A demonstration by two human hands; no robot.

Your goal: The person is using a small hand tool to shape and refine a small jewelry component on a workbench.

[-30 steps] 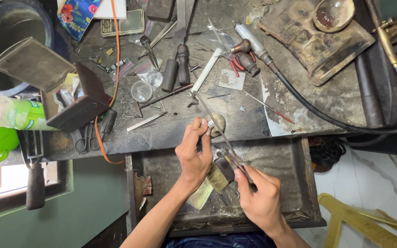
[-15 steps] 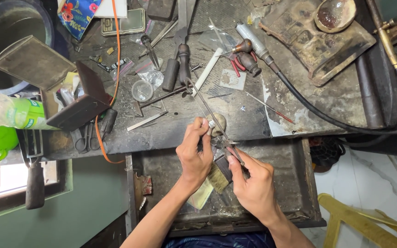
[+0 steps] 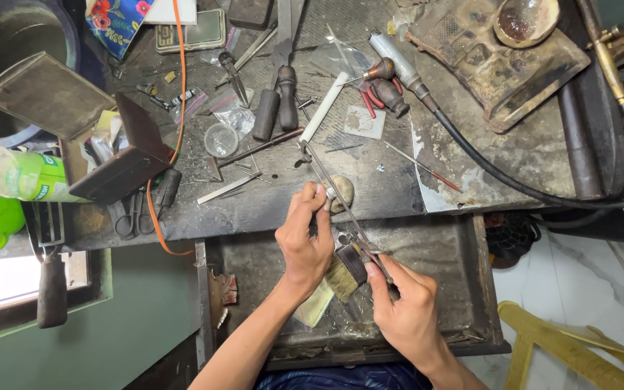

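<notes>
A: What is in the middle?

B: A thin saw frame (image 3: 341, 206). It is long and slanted. It runs from about 11 o'clock on the counter (image 3: 399, 188) down to 5 o'clock over the open drawer (image 3: 442, 289).

A: Who holds it?

B: The right hand (image 3: 406, 310) is closed tight on the low end of the saw frame. The left hand (image 3: 305, 238) is at 9 o'clock from the saw. Its fingertips are pinched together on something tiny next to the blade. It is too small to tell what it is.

A: What is right by the hands?

B: A small round wooden peg (image 3: 342, 192) sticks out at the counter edge, touching the saw. A little brush (image 3: 344, 271) with pale hairs lies in the drawer, between the two hands.

A: And farther away?

B: At 12 o'clock there is a white stick (image 3: 324, 107) and two dark tool handles (image 3: 276, 105). At 1 o'clock are red pliers (image 3: 370, 97). A black hose (image 3: 514, 184) curves away at 2 o'clock. At 10 o'clock sits a small clear cup (image 3: 221, 139), and an orange cord (image 3: 179, 87) runs up past it. Far at 9 o'clock lies a green bottle (image 3: 16, 177). At 4 o'clock, on the floor, is a yellow stool (image 3: 572, 354).
</notes>
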